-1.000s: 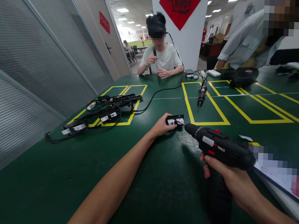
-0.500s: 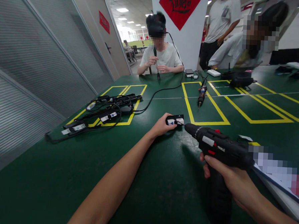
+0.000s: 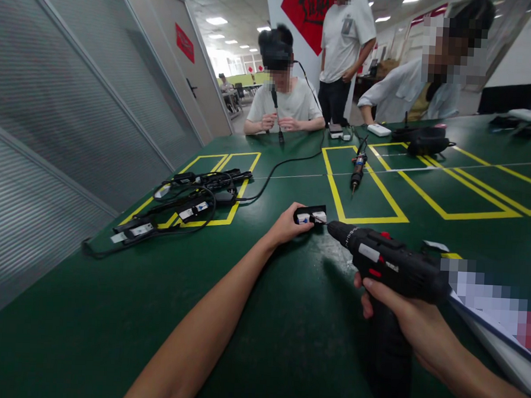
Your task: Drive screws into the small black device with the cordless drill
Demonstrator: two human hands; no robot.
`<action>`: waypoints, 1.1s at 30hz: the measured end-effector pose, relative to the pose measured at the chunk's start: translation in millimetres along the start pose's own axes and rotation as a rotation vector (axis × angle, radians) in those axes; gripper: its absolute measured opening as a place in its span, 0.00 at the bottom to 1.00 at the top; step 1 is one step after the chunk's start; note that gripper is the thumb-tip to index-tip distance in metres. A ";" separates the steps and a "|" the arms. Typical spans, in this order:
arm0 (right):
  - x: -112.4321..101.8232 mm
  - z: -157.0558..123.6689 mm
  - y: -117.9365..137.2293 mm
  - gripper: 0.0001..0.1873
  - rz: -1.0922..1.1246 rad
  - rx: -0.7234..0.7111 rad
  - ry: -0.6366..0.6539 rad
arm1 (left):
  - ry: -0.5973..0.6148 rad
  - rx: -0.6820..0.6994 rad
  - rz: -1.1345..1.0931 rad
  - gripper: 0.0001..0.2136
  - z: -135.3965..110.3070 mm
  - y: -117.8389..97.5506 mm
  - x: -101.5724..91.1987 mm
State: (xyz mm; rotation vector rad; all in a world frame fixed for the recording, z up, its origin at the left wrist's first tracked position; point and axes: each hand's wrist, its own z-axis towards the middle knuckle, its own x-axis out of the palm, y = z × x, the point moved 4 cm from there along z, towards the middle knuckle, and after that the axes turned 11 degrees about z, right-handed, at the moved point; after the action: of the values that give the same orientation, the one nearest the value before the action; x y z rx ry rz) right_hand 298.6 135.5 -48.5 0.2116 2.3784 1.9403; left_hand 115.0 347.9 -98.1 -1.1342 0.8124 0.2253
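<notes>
My left hand (image 3: 290, 222) grips the left end of a small black case (image 3: 311, 213) with white parts and a bit of blue inside, low over the green table. My right hand (image 3: 389, 297) is wrapped round the handle of a black cordless drill (image 3: 387, 259) with red buttons. The drill points left, and its thin bit (image 3: 321, 221) reaches to the white parts in the case. Whether the tip sits in a screw is too small to tell.
Black cabled devices (image 3: 194, 198) lie on yellow tape at left. An electric screwdriver (image 3: 358, 171) rests in a taped box beyond the drill. Papers or a folder (image 3: 494, 324) lie at right. Across the table a seated person (image 3: 284, 99) holds a screwdriver; two others are behind.
My hands, the case and the drill stay almost where they were. In the background a standing person has moved left, and the person at right has shifted slightly.
</notes>
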 end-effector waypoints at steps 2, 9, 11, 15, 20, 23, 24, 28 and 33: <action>1.4 0.3 -1.6 0.16 0.026 0.034 0.064 | 0.003 -0.012 -0.002 0.23 -0.4 -0.9 -0.6; 0.6 0.0 -5.6 0.16 0.064 0.053 0.080 | 0.006 -0.016 0.011 0.23 -1.4 -3.5 -2.1; 0.2 0.2 -6.4 0.15 0.065 0.047 0.079 | 0.005 -0.008 0.021 0.23 -1.2 -3.1 -1.8; -0.4 0.8 -7.1 0.15 0.061 0.036 0.076 | 0.002 -0.005 0.031 0.22 -0.9 -1.8 -1.4; 0.9 0.7 -7.8 0.14 0.077 0.043 0.091 | -0.012 -0.005 0.032 0.21 -1.8 -2.6 -1.6; 0.3 0.2 -7.9 0.13 0.077 0.040 0.093 | -0.022 -0.012 0.035 0.22 -2.0 -2.7 -2.1; -0.1 0.1 -8.0 0.14 0.074 0.041 0.094 | -0.024 -0.014 0.036 0.22 -1.9 -2.3 -2.1; -1.3 -0.4 -7.6 0.14 0.069 0.049 0.092 | -0.024 -0.012 0.025 0.22 -0.9 0.4 -1.1; 0.3 0.4 -6.2 0.15 0.060 0.057 0.066 | -0.024 0.006 0.022 0.22 0.0 1.5 -0.5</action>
State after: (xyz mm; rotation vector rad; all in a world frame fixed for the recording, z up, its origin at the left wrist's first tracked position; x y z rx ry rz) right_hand 297.9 134.7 -54.6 0.2278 2.4996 1.9351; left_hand 113.8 348.7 -98.8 -1.1158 0.8041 0.2541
